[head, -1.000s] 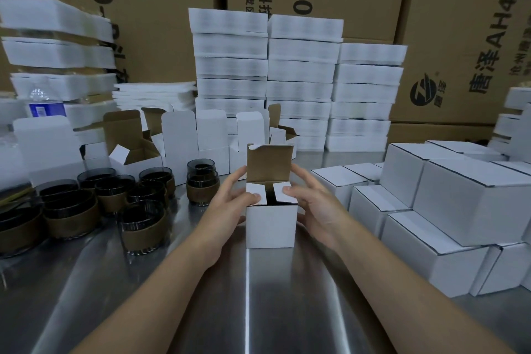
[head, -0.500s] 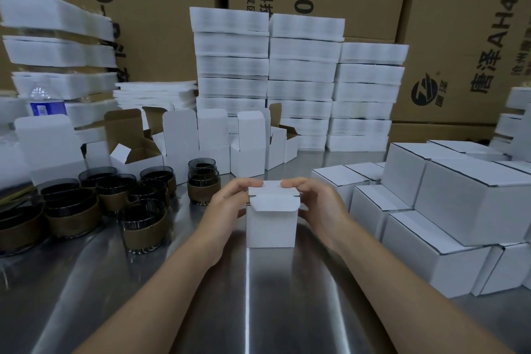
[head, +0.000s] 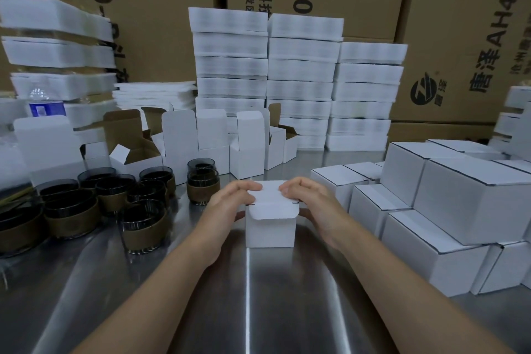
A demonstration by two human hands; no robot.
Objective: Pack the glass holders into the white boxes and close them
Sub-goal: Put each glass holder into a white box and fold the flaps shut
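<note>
Left hand (head: 230,202) and right hand (head: 311,199) grip white box (head: 270,231) on steel table (head: 258,302), cartons (head: 161,26) behind.

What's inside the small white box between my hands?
Its contents are hidden: the small white cardboard box has its lid folded down, tuck flap outside the front. The left hand and right hand grip it.
</note>
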